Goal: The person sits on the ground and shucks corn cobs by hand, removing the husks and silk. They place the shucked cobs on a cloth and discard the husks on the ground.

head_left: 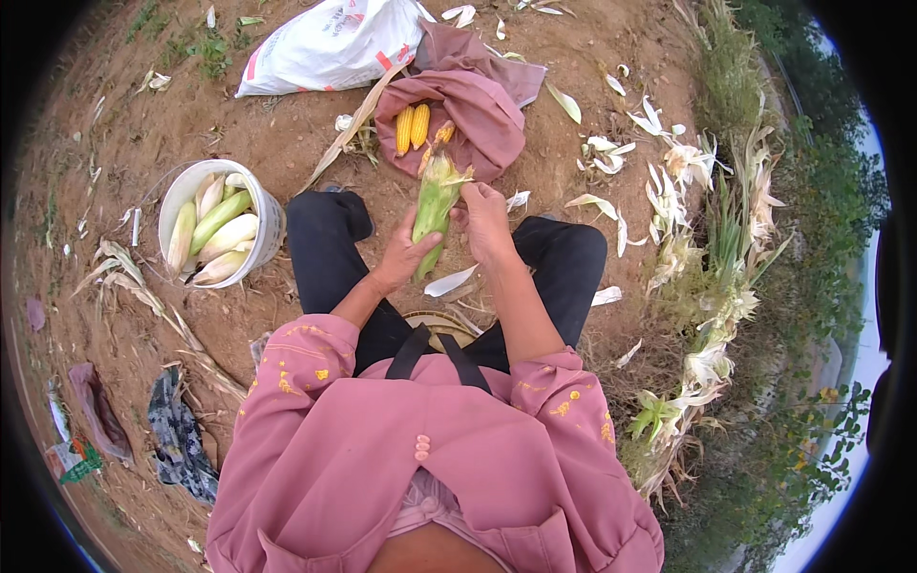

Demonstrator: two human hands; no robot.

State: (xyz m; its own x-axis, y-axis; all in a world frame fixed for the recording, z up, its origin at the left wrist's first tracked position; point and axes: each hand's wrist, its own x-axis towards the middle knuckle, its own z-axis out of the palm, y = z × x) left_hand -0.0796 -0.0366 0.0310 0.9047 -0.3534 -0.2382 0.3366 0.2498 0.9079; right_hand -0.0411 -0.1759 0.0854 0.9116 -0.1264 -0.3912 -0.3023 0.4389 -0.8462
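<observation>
An ear of corn point(437, 196) in its green husk is upright between my hands, its ragged, dry tip pointing away from me. My left hand point(404, 260) wraps round its lower left side. At its upper right, the fingers of my right hand point(485, 222) are closed on the husk edge; exactly how they grip is partly hidden. Just beyond the tip lies a mauve cloth bag point(487, 119) with its mouth spread toward me. Bare yellow corn cobs point(412, 126) rest inside it.
To my left stands a white bucket point(272, 224) with several unhusked ears point(222, 224). A white woven sack point(330, 48) lies beyond the mauve bag. Stripped husks point(683, 162) are strewn along the right, beside weeds. Camouflage cloth point(181, 435) lies at lower left.
</observation>
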